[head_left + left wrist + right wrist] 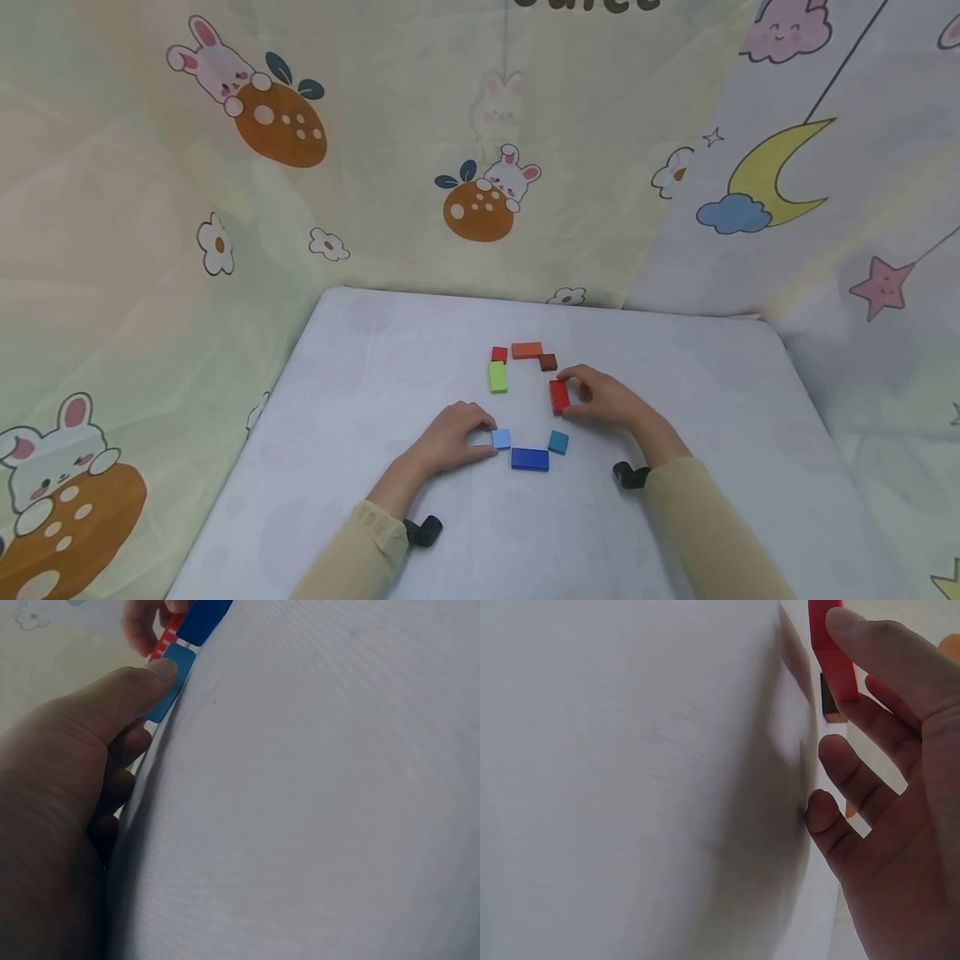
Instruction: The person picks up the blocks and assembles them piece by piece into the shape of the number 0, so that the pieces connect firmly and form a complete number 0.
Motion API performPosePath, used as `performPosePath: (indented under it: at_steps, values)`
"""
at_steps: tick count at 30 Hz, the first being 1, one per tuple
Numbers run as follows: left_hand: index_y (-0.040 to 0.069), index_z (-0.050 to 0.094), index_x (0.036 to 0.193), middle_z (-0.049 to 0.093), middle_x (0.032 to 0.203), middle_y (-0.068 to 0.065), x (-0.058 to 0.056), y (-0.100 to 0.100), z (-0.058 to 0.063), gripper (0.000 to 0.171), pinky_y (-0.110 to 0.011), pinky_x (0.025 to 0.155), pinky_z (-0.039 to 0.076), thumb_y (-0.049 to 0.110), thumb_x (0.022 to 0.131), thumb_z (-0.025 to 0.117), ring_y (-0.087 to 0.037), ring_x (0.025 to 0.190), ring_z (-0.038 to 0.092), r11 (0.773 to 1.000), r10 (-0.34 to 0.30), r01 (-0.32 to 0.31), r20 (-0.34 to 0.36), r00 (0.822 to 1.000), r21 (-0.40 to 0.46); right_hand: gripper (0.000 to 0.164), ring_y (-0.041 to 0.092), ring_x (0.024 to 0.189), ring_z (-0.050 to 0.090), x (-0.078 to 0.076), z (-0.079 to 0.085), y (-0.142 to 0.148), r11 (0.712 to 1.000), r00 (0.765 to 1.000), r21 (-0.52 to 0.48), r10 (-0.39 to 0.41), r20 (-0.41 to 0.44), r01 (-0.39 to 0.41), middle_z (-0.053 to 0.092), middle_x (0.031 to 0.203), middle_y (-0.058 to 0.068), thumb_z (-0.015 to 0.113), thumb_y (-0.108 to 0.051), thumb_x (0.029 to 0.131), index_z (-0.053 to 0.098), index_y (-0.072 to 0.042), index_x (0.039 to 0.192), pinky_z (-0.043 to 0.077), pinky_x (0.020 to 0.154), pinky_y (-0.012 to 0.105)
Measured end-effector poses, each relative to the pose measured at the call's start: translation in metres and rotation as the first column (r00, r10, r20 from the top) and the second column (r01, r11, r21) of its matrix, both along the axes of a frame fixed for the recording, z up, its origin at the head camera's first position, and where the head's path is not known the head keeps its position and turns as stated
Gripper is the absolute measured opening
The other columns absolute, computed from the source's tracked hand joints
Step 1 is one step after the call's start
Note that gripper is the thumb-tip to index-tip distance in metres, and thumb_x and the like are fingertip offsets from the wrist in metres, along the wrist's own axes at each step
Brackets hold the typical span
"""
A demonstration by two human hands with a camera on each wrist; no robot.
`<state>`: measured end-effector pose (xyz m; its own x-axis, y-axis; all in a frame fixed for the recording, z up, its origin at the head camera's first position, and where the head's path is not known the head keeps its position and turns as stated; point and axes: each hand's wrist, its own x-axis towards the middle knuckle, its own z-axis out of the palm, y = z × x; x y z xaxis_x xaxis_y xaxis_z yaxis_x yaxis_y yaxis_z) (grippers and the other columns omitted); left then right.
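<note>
My left hand pinches a small light blue block between thumb and fingers at the near left of a ring of coloured blocks. In the left wrist view the thumb lies on this blue block, close over the tabletop. Across the ring, my right hand holds a red rectangular block by its two ends. Its thumb presses one end of the red block in the right wrist view, while the other fingers spread loosely. A dark blue block and a teal block lie between the hands.
Toward the back of the white table are a lime green block, a small red block, an orange block and a brown block. A patterned cloth backdrop rises behind the table. Both wrists wear black cameras.
</note>
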<state>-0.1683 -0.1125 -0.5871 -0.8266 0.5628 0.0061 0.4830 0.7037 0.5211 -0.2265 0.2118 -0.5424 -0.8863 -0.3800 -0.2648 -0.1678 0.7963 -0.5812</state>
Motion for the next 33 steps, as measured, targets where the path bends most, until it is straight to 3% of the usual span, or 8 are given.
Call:
performPosePath:
  at_steps: [10,17,33]
  values:
    - [0.033,0.066,0.114,0.064,0.109,0.018,-0.002,-0.004,-0.003,0.033,-0.03,0.094,0.049,0.051,0.086,0.071,-0.004,0.103,0.055,1.0,0.008,-0.008,-0.001,1.0,0.01,0.058,0.02,0.114,0.052,0.023,-0.01,-0.006,1.0,0.999,-0.021,0.021,-0.048,-0.022,0.057,0.13,-0.004,0.08,-0.039,0.082,0.054,-0.031,0.133,0.052,0.098,0.044]
    - [0.033,0.066,0.113,0.064,0.11,0.018,-0.001,-0.003,-0.002,0.032,-0.029,0.096,0.048,0.051,0.087,0.07,-0.003,0.104,0.054,1.0,0.004,-0.004,0.008,1.0,0.014,0.057,0.017,0.115,0.052,0.025,-0.016,-0.005,0.999,0.995,0.002,0.049,-0.091,-0.049,0.057,0.13,-0.006,0.08,-0.039,0.082,0.055,-0.031,0.133,0.051,0.099,0.043]
    - [0.032,0.066,0.114,0.064,0.111,0.017,0.0,-0.001,0.0,0.033,-0.03,0.096,0.048,0.051,0.087,0.071,-0.004,0.104,0.055,1.0,-0.003,0.003,0.005,1.0,0.013,0.057,0.018,0.116,0.053,0.029,-0.015,-0.001,0.998,0.994,-0.03,0.053,-0.092,-0.056,0.056,0.133,-0.005,0.079,-0.038,0.083,0.055,-0.03,0.134,0.051,0.098,0.042]
